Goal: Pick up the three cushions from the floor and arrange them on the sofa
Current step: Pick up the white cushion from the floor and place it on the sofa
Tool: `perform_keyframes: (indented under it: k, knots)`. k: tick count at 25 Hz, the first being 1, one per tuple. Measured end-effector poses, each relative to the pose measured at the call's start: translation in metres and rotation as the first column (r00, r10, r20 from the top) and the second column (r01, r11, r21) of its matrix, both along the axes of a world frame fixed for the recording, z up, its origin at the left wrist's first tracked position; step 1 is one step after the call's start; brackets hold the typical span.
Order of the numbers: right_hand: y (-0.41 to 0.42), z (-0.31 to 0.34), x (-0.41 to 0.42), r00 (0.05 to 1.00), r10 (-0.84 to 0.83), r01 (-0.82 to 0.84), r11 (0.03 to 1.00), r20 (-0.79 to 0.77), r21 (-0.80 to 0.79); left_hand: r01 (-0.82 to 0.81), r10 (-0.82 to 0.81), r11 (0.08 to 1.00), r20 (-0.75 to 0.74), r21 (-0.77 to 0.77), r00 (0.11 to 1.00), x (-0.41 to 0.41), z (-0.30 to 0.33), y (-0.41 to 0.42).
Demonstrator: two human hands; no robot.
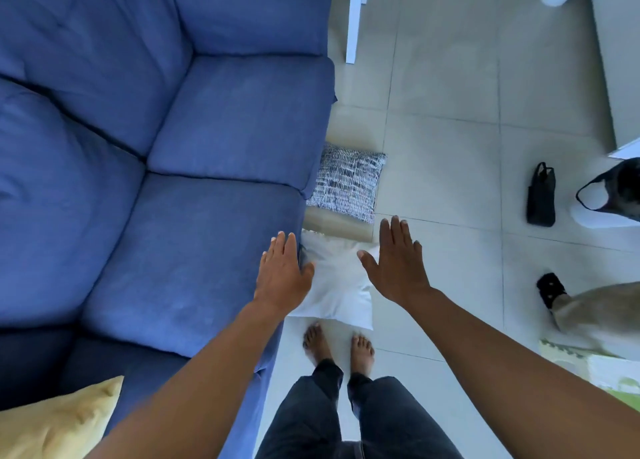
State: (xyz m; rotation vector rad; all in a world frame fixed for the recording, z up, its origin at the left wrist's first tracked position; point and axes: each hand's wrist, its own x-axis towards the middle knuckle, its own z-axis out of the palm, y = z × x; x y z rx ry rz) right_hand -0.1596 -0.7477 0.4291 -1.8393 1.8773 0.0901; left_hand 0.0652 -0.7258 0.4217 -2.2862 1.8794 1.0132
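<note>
A white cushion (pixel 337 285) lies on the tiled floor (pixel 446 119) against the blue sofa (pixel 166 167). Above it, the left hand (pixel 282 276) and right hand (pixel 398 262) hover flat with fingers extended, holding nothing. A patterned cushion (pixel 346 183) lies beyond; a yellow cushion (pixel 52 424) rests on the sofa.

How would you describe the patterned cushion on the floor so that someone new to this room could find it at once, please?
Start at the blue sofa and follow its front edge down to the tiled floor. Two cushions lie there beside it; the patterned cushion is the one farther from the person's feet. It carries dark and white broken stripes, while its neighbour, the white cushion, is plain.
</note>
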Motion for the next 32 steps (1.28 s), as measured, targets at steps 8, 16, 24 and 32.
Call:
perform_keyframes:
  k: [8, 16, 24, 32]
  knots:
    - [-0.039, -0.116, -0.018, 0.989, -0.127, 0.118, 0.986, 0.074, 0.115, -0.073, 0.082, 0.988, -0.06, 0.137, 0.995, -0.021, -0.101, -0.06]
    - [-0.076, -0.315, -0.034, 0.975, -0.21, 0.189, 0.958, 0.076, 0.214, -0.277, 0.291, 0.933, -0.031, 0.231, 0.956, -0.035, -0.309, -0.104]
    - [-0.092, -0.489, -0.044, 0.947, -0.31, 0.28, 0.926, 0.087, 0.254, -0.515, 0.526, 0.82, 0.023, 0.25, 0.85, -0.024, -0.488, -0.146]
    - [-0.119, -0.596, -0.059, 0.749, -0.656, 0.589, 0.725, 0.096, 0.357, -0.723, 0.749, 0.636, 0.007, 0.271, 0.662, -0.024, -0.591, -0.17]
